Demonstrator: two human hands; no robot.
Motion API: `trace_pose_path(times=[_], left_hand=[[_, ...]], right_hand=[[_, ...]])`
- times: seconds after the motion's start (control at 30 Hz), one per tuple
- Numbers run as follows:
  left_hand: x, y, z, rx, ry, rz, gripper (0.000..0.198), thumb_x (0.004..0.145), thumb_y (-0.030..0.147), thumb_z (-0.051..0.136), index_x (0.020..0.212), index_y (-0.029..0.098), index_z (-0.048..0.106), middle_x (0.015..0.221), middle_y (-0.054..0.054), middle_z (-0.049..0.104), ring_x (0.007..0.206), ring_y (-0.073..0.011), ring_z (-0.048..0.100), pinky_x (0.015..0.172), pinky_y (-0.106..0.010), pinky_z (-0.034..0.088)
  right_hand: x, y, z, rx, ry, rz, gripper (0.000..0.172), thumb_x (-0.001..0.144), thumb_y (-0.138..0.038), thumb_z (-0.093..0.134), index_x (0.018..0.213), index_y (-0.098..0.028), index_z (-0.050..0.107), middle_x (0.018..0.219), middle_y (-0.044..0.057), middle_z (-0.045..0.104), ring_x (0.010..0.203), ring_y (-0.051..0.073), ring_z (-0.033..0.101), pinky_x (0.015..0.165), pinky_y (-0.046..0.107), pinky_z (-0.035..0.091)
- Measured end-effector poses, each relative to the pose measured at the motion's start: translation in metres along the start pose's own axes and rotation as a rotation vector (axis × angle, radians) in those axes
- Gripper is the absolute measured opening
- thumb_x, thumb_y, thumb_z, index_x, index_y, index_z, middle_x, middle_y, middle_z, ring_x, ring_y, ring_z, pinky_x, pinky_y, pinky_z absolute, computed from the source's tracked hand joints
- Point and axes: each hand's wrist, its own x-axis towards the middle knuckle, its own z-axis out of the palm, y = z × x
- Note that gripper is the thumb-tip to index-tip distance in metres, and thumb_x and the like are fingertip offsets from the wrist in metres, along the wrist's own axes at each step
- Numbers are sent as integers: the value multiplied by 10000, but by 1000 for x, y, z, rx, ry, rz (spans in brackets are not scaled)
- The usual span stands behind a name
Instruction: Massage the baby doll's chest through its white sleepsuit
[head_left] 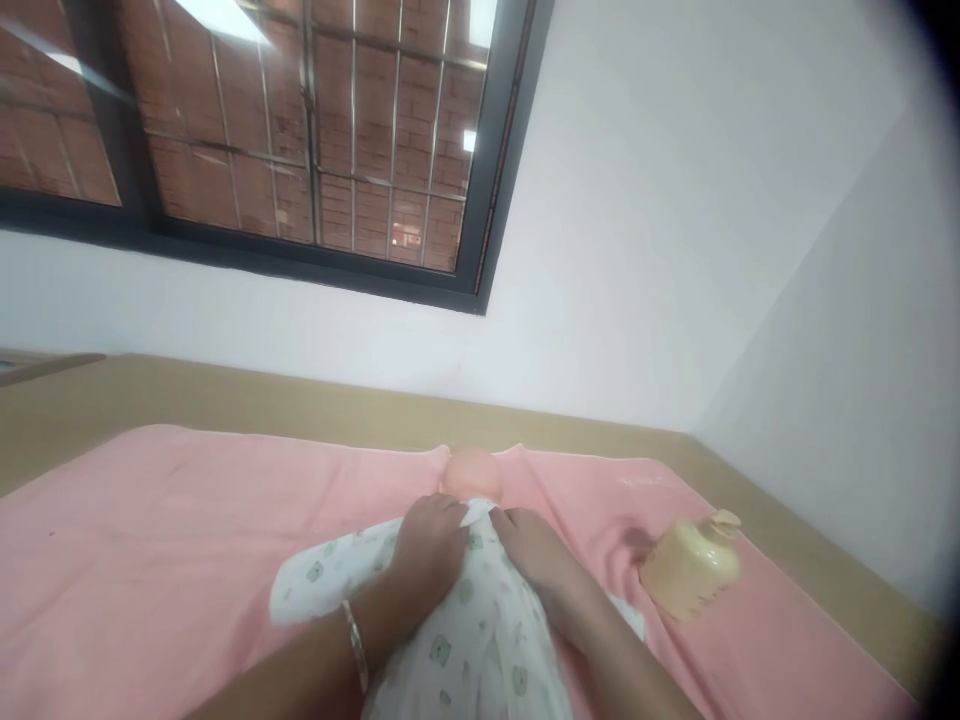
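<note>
A baby doll lies on a pink towel [150, 540], its bare head [472, 472] pointing toward the wall. It wears a white garment [480, 640] printed with small green bears. My left hand [431, 550], a bangle on its wrist, rests on the garment at the doll's left shoulder with fingers curled on the cloth. My right hand [536, 555] lies on the garment at the other shoulder, fingers bent and pressed into the fabric near the neck.
A cream-yellow bottle [694, 565] lies tipped on the towel to the right of the doll. The towel covers a tan surface [225, 395] against a white wall. A dark-framed window [300, 150] with bars is above left.
</note>
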Motion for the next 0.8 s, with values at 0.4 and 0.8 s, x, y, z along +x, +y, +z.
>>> trace_pose_path(times=[0.4, 0.8], left_hand=[[-1, 1, -1, 129, -46, 41, 295, 834, 149, 339, 778, 161, 628, 838, -112, 642, 800, -231, 565, 747, -368, 392], [4, -9, -10, -126, -214, -212, 520, 917, 469, 220, 759, 200, 636, 781, -63, 671, 723, -193, 597, 656, -308, 398]], right_hand=[[0, -1, 4, 30, 24, 5, 538, 946, -421, 196, 813, -146, 639, 855, 109, 664, 731, 176, 570, 613, 254, 324], [-3, -7, 16, -127, 161, 15, 439, 922, -423, 285, 910, -159, 636, 898, 109, 648, 772, 191, 564, 626, 263, 320]])
